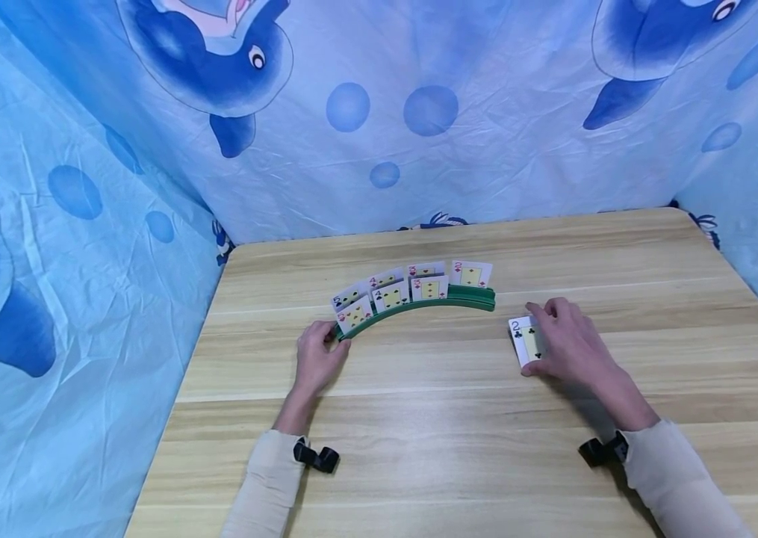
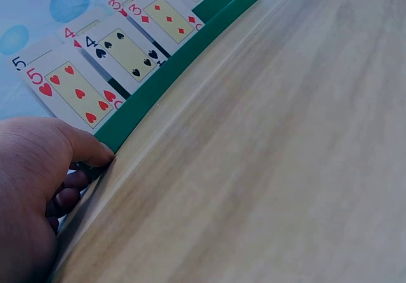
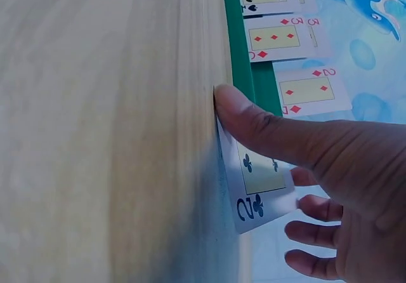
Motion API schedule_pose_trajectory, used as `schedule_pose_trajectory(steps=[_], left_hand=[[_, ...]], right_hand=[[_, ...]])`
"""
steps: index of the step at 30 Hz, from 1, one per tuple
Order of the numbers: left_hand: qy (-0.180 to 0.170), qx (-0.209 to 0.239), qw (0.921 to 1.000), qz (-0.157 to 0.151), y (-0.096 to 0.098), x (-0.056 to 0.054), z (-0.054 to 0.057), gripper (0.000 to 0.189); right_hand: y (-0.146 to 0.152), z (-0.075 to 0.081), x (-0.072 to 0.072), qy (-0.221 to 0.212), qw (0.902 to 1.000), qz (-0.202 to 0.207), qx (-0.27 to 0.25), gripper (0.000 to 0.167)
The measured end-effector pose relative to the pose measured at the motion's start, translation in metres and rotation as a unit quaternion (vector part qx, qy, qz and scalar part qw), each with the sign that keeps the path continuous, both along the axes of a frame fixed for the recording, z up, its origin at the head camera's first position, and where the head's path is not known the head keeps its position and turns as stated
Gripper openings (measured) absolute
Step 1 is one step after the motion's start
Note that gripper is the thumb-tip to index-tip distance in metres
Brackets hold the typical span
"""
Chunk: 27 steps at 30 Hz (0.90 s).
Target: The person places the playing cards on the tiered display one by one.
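Note:
A curved green card holder [image 1: 462,297] stands on the table with playing cards upright in two rows. My left hand [image 1: 317,357] grips its left end between thumb and fingers, close to the five of hearts [image 2: 79,92]. In the front row I also see the four of spades [image 2: 120,53] and the three of diamonds [image 2: 166,19]. The two of diamonds [image 1: 471,274] stands alone at the right end of the back row. Right of the holder, my right hand [image 1: 572,345] pinches the two of clubs [image 3: 263,191] by its edges, partly covering it. Whether the card touches the table I cannot tell.
A light wood-grain table [image 1: 432,441] carries everything. Blue cloth [image 1: 385,90] with dolphins and bubbles hangs behind it and along both sides. Each sleeve cuff has a black wrist device [image 1: 317,456] on it.

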<state>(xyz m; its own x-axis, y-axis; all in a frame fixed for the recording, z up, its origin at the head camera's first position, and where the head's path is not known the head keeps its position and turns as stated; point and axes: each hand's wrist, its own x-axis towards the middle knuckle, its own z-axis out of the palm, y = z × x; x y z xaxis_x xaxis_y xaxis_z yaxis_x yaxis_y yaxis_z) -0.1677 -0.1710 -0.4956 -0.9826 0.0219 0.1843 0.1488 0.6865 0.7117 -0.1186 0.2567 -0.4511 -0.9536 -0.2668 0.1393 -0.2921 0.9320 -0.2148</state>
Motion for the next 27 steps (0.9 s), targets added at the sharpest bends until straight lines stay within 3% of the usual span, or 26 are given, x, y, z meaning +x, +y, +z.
schedule_pose_trajectory(steps=[7, 15, 21, 27], left_hand=[[0.0, -0.001, 1.0, -0.001, 0.0, 0.0, 0.0, 0.038], [0.002, 0.001, 1.0, -0.003, 0.0, 0.0, 0.001, 0.038], [0.004, 0.0, 1.0, -0.002, -0.001, 0.0, 0.0, 0.037], [0.008, 0.003, 1.0, -0.002, -0.001, 0.0, 0.0, 0.037]], right_hand=[[0.002, 0.004, 0.001, 0.034, 0.9991, -0.018, 0.015, 0.1], [0.007, 0.009, 0.002, 0.093, 0.9954, -0.014, 0.019, 0.067], [0.015, 0.021, 0.008, 0.087, 0.9959, -0.008, 0.023, 0.04], [0.022, 0.033, 0.013, 0.064, 0.9972, 0.015, -0.036, 0.021]])
